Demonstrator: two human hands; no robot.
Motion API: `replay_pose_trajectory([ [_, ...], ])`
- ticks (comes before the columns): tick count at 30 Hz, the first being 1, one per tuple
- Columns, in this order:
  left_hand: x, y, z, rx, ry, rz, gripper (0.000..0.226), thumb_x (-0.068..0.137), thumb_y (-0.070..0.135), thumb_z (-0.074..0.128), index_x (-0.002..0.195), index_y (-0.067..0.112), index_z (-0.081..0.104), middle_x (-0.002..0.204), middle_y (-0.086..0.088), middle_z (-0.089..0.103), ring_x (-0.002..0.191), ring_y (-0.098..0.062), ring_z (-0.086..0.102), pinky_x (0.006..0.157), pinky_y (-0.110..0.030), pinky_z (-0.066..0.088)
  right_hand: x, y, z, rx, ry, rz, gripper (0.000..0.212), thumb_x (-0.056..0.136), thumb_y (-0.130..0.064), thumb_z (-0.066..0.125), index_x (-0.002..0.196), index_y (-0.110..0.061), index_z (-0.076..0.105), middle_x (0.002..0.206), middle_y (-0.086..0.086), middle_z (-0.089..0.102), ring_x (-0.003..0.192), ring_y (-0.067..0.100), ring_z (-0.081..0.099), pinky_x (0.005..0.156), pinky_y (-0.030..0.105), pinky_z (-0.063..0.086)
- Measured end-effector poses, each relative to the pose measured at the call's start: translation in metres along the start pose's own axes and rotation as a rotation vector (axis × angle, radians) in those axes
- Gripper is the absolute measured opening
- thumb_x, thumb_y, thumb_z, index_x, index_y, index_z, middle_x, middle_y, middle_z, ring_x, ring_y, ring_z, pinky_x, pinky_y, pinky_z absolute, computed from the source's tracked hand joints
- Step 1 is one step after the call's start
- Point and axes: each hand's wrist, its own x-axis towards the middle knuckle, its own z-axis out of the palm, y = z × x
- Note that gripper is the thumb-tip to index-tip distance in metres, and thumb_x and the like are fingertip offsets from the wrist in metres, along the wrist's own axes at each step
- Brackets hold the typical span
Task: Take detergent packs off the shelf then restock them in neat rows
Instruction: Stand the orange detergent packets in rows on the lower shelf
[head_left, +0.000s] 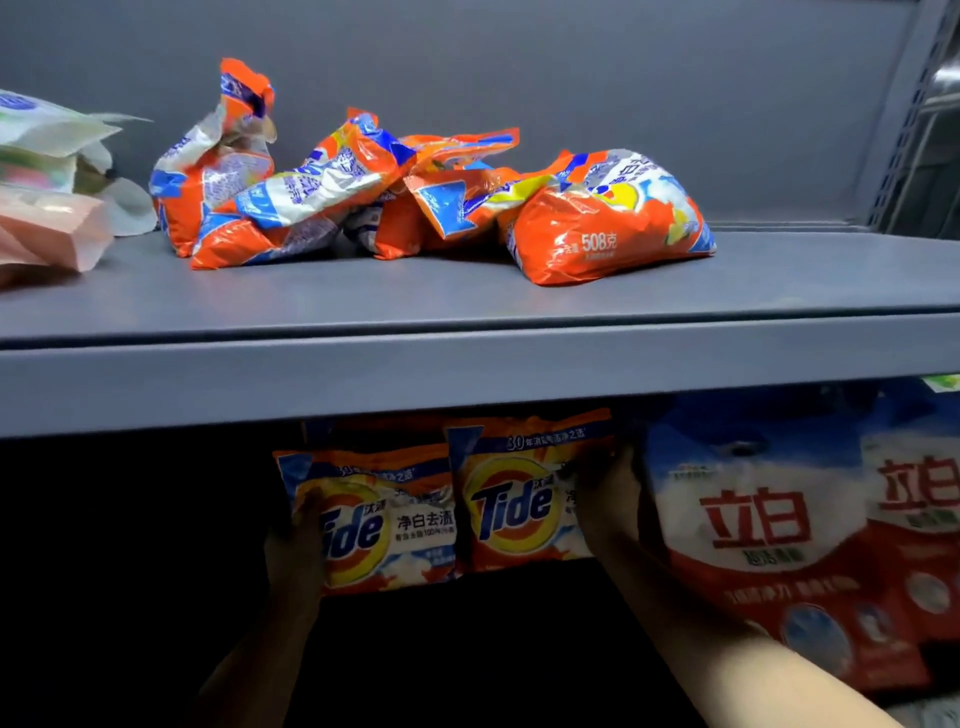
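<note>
Two orange Tide detergent packs stand upright side by side on the dark lower shelf. My left hand (296, 545) holds the left edge of the left pack (379, 525). My right hand (610, 499) grips the right edge of the right pack (514, 499). Several more orange Tide packs (426, 202) lie in a loose, crumpled heap on the grey upper shelf (467, 358), one showing "508" (602, 228) at the right end of the heap.
Large red and blue detergent bags (779, 525) stand just right of my right hand on the lower shelf. White and pink pouches (47, 197) lie at the upper shelf's left end. A grey upright post (904, 114) bounds the right side.
</note>
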Motion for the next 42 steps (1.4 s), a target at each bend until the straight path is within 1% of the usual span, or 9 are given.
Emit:
replay_pose_trajectory([
  [4,-0.011,0.015,0.004,0.454,0.17,-0.024,0.089,0.082,0.061,0.057,0.145,0.006,0.025,0.143,-0.025,0.038,0.128,-0.045,0.039,0.106,-0.056,0.028,0.002,0.007,0.0,-0.222,-0.049,-0.117,0.066,0.09,-0.004,0.055,0.145,-0.009,0.019,0.14,0.013,0.042,0.124,0.026,0.047,0.102,0.041,0.044],
  [9,-0.051,0.028,0.008,0.893,0.281,0.409,0.077,0.077,0.039,0.074,0.123,-0.013,0.041,0.126,-0.035,0.042,0.116,-0.049,0.041,0.091,-0.057,0.034,-0.015,0.016,-0.004,-0.712,0.07,-0.521,0.075,0.085,-0.003,0.057,0.149,-0.004,0.018,0.154,0.017,0.023,0.142,0.036,0.023,0.114,0.045,0.025],
  [12,-0.066,0.016,0.012,1.098,0.116,0.814,0.058,0.08,0.05,0.057,0.108,-0.001,0.052,0.11,-0.028,0.053,0.099,-0.045,0.05,0.075,-0.054,0.043,-0.034,0.016,-0.011,-0.846,0.016,-0.61,0.059,0.08,-0.019,0.065,0.135,-0.009,0.047,0.139,0.013,0.046,0.129,0.036,0.043,0.103,0.049,0.039],
  [15,-0.072,0.007,0.017,1.23,-0.253,1.025,0.051,0.077,0.055,0.041,0.113,0.023,0.056,0.12,-0.009,0.056,0.112,-0.035,0.047,0.076,-0.055,0.046,-0.059,0.022,-0.019,-0.886,-0.155,-0.479,0.052,0.089,-0.035,0.056,0.136,-0.019,0.045,0.14,0.006,0.041,0.126,0.03,0.041,0.095,0.041,0.042],
  [21,-0.046,0.022,0.051,1.297,-0.523,0.929,0.083,0.087,0.051,0.055,0.142,0.042,-0.007,0.155,0.007,-0.017,0.138,-0.03,-0.023,0.11,-0.062,-0.003,-0.066,0.043,-0.023,-0.882,-0.386,-0.301,0.072,0.097,-0.043,0.042,0.148,-0.041,-0.008,0.16,-0.005,-0.005,0.142,0.03,0.011,0.107,0.043,0.033],
  [25,-0.058,0.01,0.042,1.264,-0.472,0.936,0.084,0.077,0.057,0.06,0.147,0.036,0.018,0.159,-0.002,0.005,0.143,-0.034,-0.005,0.109,-0.067,0.009,-0.06,0.055,-0.021,-0.923,-0.417,-0.322,0.076,0.095,-0.048,0.043,0.145,-0.047,-0.014,0.157,-0.01,-0.017,0.145,0.03,-0.007,0.113,0.05,0.018],
  [31,-0.061,-0.019,0.015,1.386,-0.521,0.983,0.086,0.079,0.072,0.038,0.151,0.035,0.008,0.16,-0.002,-0.001,0.144,-0.034,-0.009,0.106,-0.069,0.002,-0.046,0.053,-0.02,-0.451,-0.485,-0.234,0.056,0.098,-0.032,0.047,0.139,-0.052,0.014,0.155,-0.017,0.003,0.146,0.02,-0.007,0.12,0.042,0.013],
  [37,-0.078,0.003,0.029,1.434,-0.575,0.775,0.083,0.09,0.051,0.05,0.146,0.041,-0.009,0.154,0.005,-0.026,0.137,-0.03,-0.032,0.109,-0.062,-0.012,-0.035,0.046,-0.023,-0.755,-0.591,-0.305,0.07,0.097,-0.032,0.049,0.149,-0.041,0.004,0.159,-0.008,-0.01,0.144,0.028,-0.019,0.118,0.053,0.003],
  [42,-0.107,0.03,0.028,1.393,-0.635,0.63,0.06,0.094,0.043,0.047,0.148,0.03,0.024,0.159,0.001,0.007,0.146,-0.028,-0.003,0.117,-0.051,0.01,-0.037,0.034,-0.029,-0.799,-0.607,-0.304,0.068,0.095,-0.027,0.05,0.151,-0.037,0.012,0.16,-0.005,0.001,0.147,0.027,-0.001,0.117,0.048,0.018],
])
